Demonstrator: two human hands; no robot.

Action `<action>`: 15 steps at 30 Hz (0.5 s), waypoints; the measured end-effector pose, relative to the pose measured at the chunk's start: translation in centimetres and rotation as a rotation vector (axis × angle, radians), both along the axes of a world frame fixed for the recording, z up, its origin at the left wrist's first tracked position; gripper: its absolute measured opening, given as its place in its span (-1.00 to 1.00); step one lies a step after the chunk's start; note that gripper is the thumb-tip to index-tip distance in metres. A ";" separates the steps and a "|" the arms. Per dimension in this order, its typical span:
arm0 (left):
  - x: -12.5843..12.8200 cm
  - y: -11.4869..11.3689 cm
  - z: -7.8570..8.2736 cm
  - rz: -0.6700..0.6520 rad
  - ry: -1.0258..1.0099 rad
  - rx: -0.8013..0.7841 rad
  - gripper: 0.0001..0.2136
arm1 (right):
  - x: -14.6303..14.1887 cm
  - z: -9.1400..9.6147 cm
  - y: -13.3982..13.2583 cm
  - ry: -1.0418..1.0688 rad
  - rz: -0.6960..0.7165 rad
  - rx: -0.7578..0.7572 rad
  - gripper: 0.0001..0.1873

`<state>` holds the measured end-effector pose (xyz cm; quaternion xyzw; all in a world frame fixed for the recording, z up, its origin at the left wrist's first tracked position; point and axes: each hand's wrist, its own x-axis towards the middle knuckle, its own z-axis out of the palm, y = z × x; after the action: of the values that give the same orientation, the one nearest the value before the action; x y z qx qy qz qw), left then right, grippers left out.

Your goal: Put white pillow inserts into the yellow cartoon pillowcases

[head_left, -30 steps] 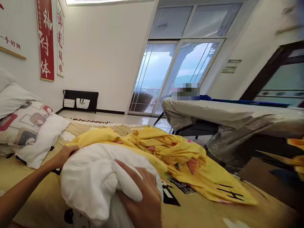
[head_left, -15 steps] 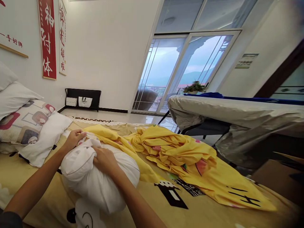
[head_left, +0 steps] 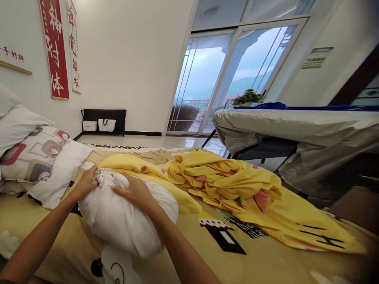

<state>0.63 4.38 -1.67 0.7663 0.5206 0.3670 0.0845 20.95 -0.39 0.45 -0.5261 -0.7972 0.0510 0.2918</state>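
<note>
A plump white pillow [head_left: 124, 225] lies on the bed in front of me, its surface bunched into folds at the far left end. At that end my left hand [head_left: 87, 181] is closed, pinching a pale cloth edge with fine dark lines. My right hand [head_left: 134, 191] grips the pillow's upper side, thumb stretched across the white fabric and fingers curled over the far side, partly hidden. Just beyond the pillow, yellow cloth [head_left: 127, 162] lies close to both hands. A larger crumpled heap of yellow printed fabric [head_left: 219, 173] spreads to the right.
More pillows, one patterned [head_left: 35, 154], are piled at the left on the tan printed bedsheet [head_left: 192, 252]. A covered table [head_left: 281, 120] and a dark chair [head_left: 266, 148] stand beyond the bed at right. A low black rack [head_left: 111, 118] is by the far wall.
The twisted white fold near my left hand has flattened. My right thumb has come out of the folds and lies across the pillow. My left hand has shifted slightly left and lower.
</note>
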 end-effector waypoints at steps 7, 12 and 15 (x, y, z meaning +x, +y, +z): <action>0.8 -0.6 -2.7 0.167 -0.143 0.088 -0.92 | 4.5 -5.5 -7.4 0.240 -0.223 0.561 -0.27; 1.0 -2.4 -4.4 0.208 -0.339 0.259 -0.91 | 6.6 -8.9 -8.2 0.244 -0.464 0.509 -0.40; 0.7 -3.2 -5.1 0.262 -0.394 0.295 -0.93 | 6.1 -10.8 -7.4 0.271 -0.547 0.553 -0.46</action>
<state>1.32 1.15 -6.82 0.6101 0.5299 0.5886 0.0236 27.10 -7.74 -10.32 -0.6090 -0.5659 -0.1756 0.5274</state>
